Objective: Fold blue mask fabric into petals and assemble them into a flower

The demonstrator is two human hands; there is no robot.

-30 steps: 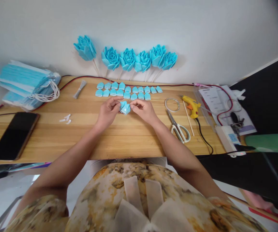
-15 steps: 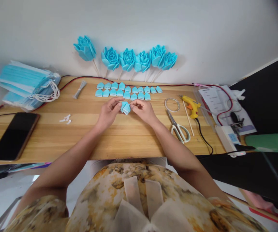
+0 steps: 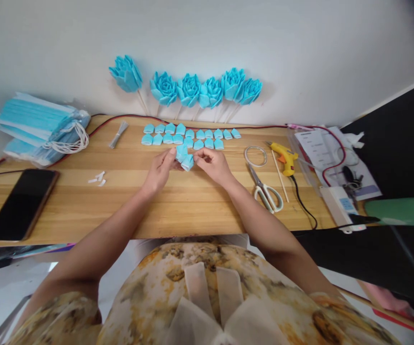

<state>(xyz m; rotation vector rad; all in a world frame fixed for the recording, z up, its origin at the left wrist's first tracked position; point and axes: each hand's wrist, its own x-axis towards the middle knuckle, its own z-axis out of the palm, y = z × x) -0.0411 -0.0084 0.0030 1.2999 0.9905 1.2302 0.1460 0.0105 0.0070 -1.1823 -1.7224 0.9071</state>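
My left hand (image 3: 159,168) and my right hand (image 3: 211,164) meet over the middle of the wooden table (image 3: 178,201). Between their fingertips they pinch a small folded blue piece (image 3: 184,157), both hands closed on it. Just behind it lie two rows of several folded blue petals (image 3: 188,135). Several finished blue flowers on sticks (image 3: 188,88) lean against the white wall at the back.
A stack of blue face masks (image 3: 41,127) lies at the back left, a black phone (image 3: 21,202) at the front left. Small white scraps (image 3: 98,177) lie left of my hands. Right of them: a tape ring (image 3: 255,155), scissors (image 3: 266,189), a wooden stick (image 3: 280,176), a yellow glue gun (image 3: 285,156).
The folded blue piece has turned a little between my fingers and shifted slightly toward the petal rows. My hands stay in nearly the same place.
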